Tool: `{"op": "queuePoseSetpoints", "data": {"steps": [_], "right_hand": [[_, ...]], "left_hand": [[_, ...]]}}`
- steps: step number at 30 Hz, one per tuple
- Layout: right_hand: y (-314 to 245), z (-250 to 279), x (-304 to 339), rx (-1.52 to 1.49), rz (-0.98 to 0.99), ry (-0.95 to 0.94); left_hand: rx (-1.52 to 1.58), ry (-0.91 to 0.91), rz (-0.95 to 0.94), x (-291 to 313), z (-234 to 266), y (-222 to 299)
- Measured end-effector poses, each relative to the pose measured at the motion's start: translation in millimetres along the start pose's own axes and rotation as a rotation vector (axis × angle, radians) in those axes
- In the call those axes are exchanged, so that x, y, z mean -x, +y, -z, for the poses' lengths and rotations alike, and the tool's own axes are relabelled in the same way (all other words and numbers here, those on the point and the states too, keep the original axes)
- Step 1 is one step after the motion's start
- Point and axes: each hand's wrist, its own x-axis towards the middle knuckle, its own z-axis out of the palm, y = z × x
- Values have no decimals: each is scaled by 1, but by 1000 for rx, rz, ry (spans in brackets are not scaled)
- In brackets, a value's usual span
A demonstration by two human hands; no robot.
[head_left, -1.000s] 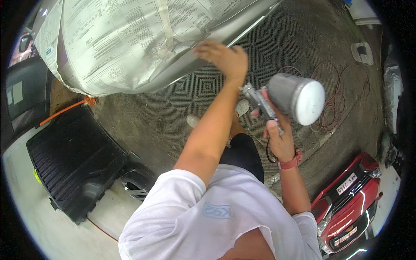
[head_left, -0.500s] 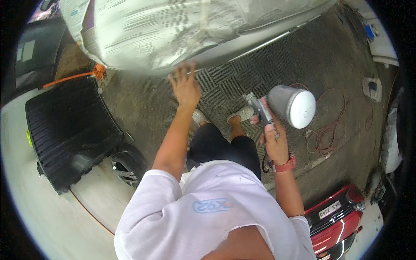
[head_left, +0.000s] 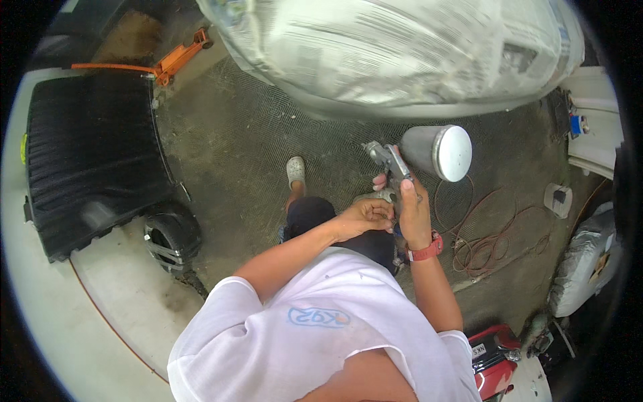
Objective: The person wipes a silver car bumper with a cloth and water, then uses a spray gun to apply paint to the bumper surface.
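My right hand is wrapped round the handle of a metal spray gun, a red watch on its wrist. The gun's nozzle points up and left. A large grey cup with a white lid sticks out to the gun's right. Close beside the handle, my left hand has its fingers curled inward; what they hold, if anything, is hidden. Ahead of both hands bulges a silvery body panel, covered above by printed masking paper under a thin film. A gap separates the gun from it.
A red hose lies coiled on the textured floor at the right. Left are a black ribbed liner, a tyre and an orange floor jack. A red car stands behind at lower right, near a plastic-wrapped bundle.
My left hand has left the panel's lower edge and come back beside the gun, its spread fingers now curled. My feet have shifted, and the masked panel appears farther right.
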Motion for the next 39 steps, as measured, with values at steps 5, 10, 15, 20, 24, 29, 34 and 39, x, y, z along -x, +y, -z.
{"op": "queuePoseSetpoints", "data": {"steps": [5, 10, 15, 20, 24, 29, 34, 39], "right_hand": [[-6, -105, -22, 83, -24, 101], [-3, -209, -55, 84, -35, 168], [-12, -260, -90, 162, -199, 99], [-21, -306, -107, 219, -97, 167], [-31, -316, -110, 223, -147, 214], [-32, -322, -106, 184, -112, 298], [-17, -316, -98, 224, -101, 270], [-7, -320, -95, 264, -117, 255]], "left_hand": [[-244, -51, -19, 48, 68, 34], [-349, -179, -149, 99, 158, 45], [-381, 247, -165, 104, 261, 112], [-528, 977, -573, 32, 351, 240], [-746, 1104, -795, -31, 374, 294], [-802, 1091, -824, -68, 336, 276], [-821, 913, -816, -49, 291, 232], [-580, 1059, -955, -52, 314, 267]]}}
